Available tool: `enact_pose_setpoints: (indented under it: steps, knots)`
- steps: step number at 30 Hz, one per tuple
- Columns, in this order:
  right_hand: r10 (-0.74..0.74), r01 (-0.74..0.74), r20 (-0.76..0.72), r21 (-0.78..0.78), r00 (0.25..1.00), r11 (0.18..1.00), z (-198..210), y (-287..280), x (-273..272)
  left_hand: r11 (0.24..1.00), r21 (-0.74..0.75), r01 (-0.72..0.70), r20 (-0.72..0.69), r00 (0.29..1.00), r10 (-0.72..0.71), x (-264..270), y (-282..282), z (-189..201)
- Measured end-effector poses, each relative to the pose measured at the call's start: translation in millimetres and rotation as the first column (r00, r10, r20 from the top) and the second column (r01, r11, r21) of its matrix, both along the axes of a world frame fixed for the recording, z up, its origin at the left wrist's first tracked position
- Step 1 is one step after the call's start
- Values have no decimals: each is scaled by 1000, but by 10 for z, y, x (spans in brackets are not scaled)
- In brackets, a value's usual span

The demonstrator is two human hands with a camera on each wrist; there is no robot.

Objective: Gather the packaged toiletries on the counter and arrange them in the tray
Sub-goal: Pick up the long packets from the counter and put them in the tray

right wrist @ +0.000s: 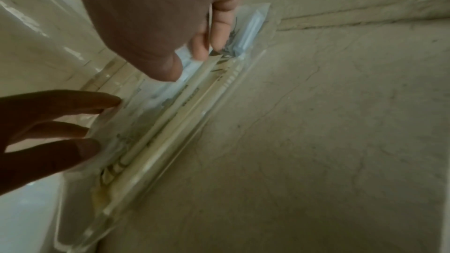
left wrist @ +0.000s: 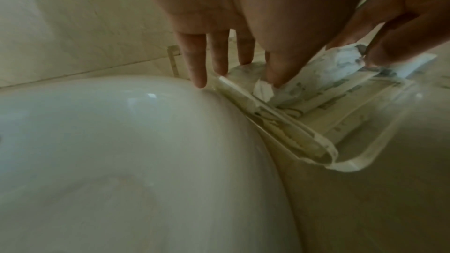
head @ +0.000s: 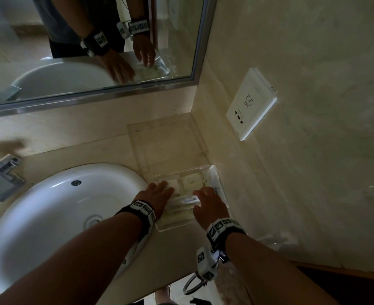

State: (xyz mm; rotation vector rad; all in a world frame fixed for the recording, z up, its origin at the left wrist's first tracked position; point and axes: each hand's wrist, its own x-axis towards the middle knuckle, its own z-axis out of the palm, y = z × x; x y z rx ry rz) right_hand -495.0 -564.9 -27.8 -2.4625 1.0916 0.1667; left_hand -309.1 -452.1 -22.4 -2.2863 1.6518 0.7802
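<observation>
A clear acrylic tray stands on the counter to the right of the basin. Several cream flat packets lie inside it. On top, crosswise, lies a long white plastic packet. My left hand is over the tray's left side, fingers straight and thumb pressing the packet's left end. My right hand pinches the packet's right end between thumb and fingers.
The white basin touches the tray's left side, with a chrome tap at far left. A second clear tray sits in the back corner. The wall with a socket plate is close on the right. A mirror hangs above.
</observation>
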Motion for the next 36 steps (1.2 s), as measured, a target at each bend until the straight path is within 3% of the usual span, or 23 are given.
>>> enact_pose_setpoints:
  steps: [3, 8, 18, 33, 36]
  knots:
    - [-21, 13, -90, -88, 996, 996, 19, 20, -63, 1000, -3, -14, 4, 1000, 14, -23, 3, -36]
    - [-18, 20, -77, 23, 997, 1000, -68, 86, -143, 999, -10, -38, 2, 999, 38, -54, -5, -73]
    - [4, -4, -102, -2, 995, 1000, -17, 19, -100, 997, 79, -6, -70, 997, 11, 40, 43, 58]
    - [-27, 32, -149, 31, 988, 999, 18, 32, -45, 1000, -18, -25, -15, 1000, 25, -50, 135, 37]
    - [-7, 0, -200, -33, 980, 999, 98, 41, -20, 998, -32, -49, -36, 998, 47, 10, 211, 55]
